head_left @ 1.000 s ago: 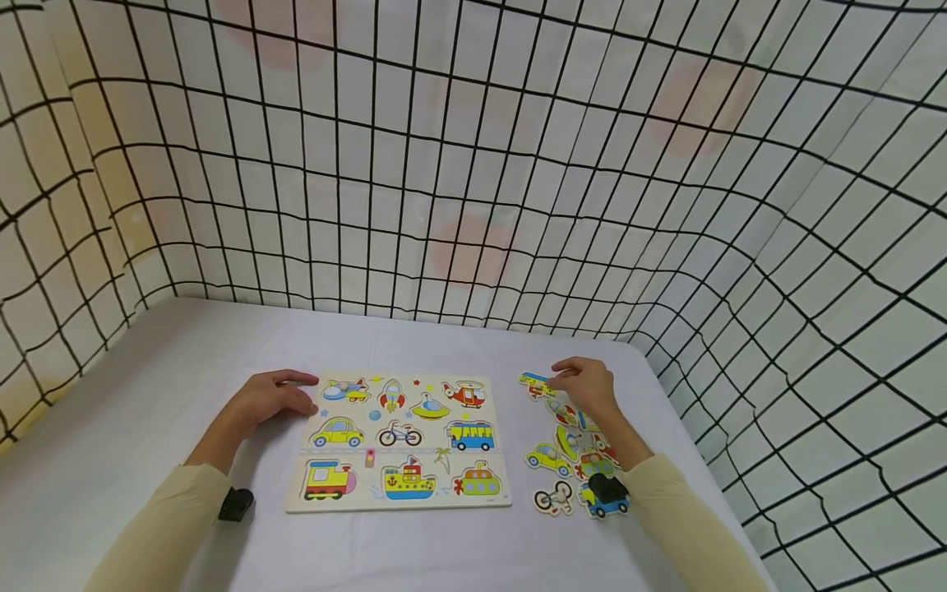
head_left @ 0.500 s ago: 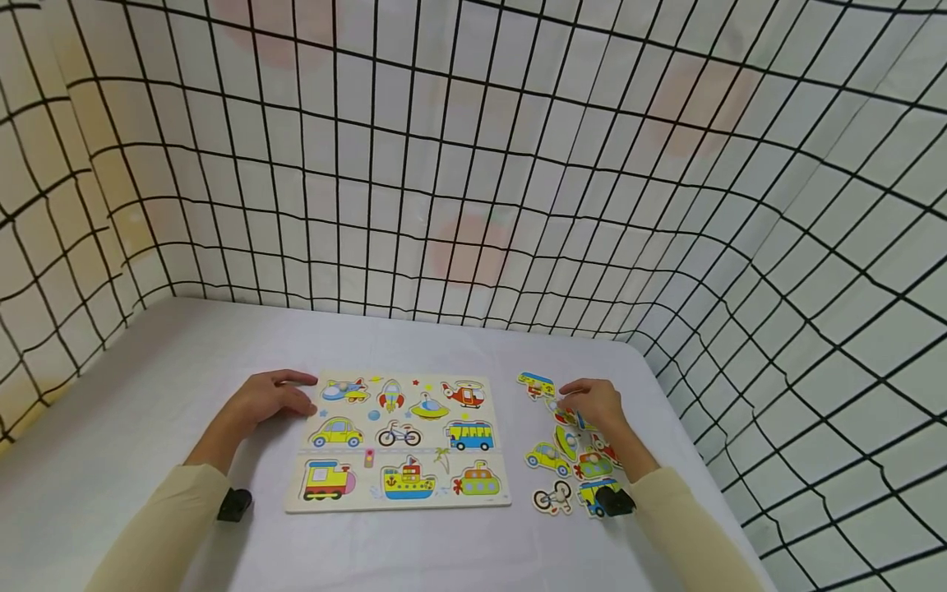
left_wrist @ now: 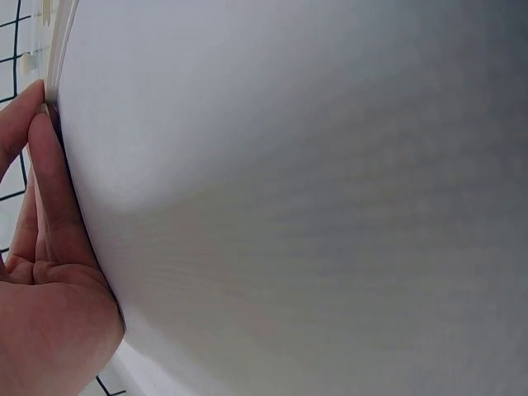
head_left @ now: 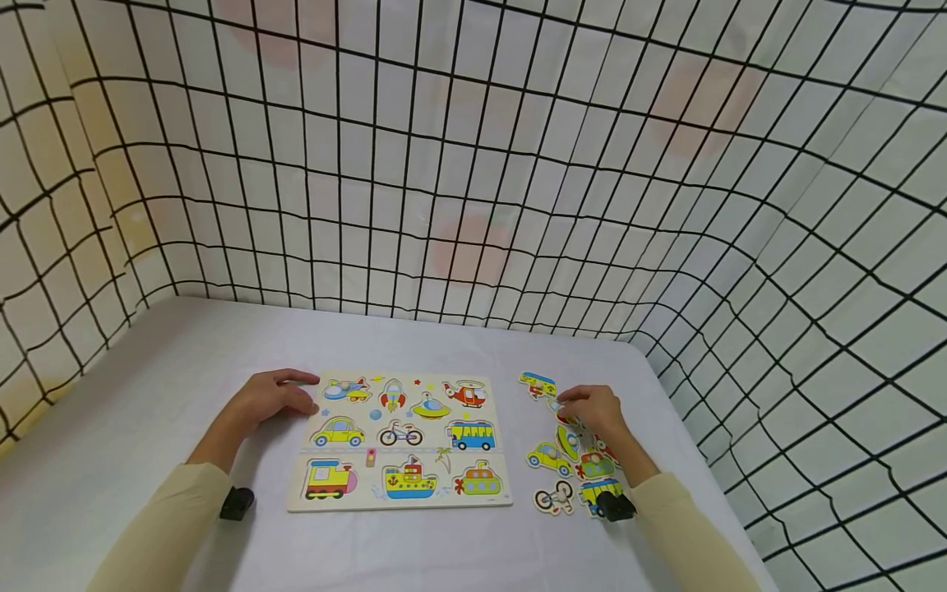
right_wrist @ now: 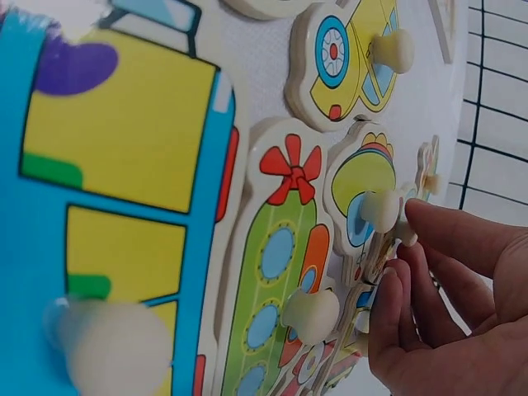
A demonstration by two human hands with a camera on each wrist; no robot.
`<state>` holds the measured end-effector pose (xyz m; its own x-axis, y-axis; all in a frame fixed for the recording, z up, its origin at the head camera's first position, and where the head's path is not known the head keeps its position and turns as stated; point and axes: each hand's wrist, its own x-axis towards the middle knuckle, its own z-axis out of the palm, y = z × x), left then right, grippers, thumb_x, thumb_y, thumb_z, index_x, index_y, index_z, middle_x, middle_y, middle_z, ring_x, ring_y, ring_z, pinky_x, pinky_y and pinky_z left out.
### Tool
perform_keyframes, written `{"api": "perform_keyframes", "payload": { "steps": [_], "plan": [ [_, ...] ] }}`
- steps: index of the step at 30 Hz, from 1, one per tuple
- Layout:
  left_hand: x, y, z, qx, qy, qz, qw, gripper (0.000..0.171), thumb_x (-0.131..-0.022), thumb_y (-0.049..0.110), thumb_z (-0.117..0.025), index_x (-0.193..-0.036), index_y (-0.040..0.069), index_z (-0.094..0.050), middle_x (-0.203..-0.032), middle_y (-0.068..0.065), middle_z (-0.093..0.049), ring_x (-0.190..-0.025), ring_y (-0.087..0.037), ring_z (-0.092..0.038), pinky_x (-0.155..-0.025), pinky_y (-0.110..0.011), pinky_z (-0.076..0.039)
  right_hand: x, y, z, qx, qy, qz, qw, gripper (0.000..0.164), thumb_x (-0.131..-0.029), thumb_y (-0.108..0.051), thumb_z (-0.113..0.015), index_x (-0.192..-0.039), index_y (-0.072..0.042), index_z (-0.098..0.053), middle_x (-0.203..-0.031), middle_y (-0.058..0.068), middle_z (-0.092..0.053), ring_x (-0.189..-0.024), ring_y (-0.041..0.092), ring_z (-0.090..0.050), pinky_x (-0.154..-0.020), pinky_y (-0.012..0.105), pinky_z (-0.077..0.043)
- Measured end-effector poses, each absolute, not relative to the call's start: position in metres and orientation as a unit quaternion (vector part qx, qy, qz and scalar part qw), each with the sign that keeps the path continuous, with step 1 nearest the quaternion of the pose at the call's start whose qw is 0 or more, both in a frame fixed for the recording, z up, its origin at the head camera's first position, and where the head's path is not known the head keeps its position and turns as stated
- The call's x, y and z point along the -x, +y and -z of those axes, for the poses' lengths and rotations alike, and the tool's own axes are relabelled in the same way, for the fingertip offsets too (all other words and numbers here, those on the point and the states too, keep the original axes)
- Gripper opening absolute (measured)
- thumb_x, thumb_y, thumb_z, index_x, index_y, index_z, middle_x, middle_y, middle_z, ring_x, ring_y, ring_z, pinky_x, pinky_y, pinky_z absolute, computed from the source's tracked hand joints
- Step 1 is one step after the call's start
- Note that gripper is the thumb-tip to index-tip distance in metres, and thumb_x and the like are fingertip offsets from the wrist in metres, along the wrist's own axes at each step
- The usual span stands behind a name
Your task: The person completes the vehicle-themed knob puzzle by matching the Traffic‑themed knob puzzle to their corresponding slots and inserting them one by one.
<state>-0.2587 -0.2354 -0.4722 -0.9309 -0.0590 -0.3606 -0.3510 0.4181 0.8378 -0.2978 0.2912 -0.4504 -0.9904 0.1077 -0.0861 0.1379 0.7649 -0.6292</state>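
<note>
A: Surface? Room?
B: White table [head_left: 148,395], black-grid walls [head_left: 473,164] on three sides.
A: Hands?
B: Left hand [head_left: 268,398] lies relaxed, holding nothing, against the vehicle puzzle board [head_left: 399,442] edge. Right hand [head_left: 596,411] pinches a piece's peg [right_wrist: 404,233] (which piece, can't tell) among loose pieces [head_left: 573,460] right of the board.
</note>
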Motion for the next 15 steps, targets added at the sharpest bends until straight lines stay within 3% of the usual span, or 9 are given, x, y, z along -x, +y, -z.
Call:
{"api": "perform_keyframes", "payload": {
  "steps": [15],
  "plan": [
    [0.2571, -0.2349, 0.4691, 0.133, 0.828, -0.527, 0.140, 0.070, -0.077, 0.018, -0.080, -0.143, 0.009, -0.058, -0.140, -0.026, -0.058, -0.110, -0.034, -0.057, -0.097, -0.046, -0.048, 0.2964, 0.2921, 0.4492, -0.073, 0.935, 0.345, 0.039, 0.020, -0.086, -0.016, -0.075, -0.104, -0.010, -0.080, -0.108, 0.012, -0.074, -0.099, 0.027, -0.063, -0.081, 0.039, -0.049]
  ]
}}
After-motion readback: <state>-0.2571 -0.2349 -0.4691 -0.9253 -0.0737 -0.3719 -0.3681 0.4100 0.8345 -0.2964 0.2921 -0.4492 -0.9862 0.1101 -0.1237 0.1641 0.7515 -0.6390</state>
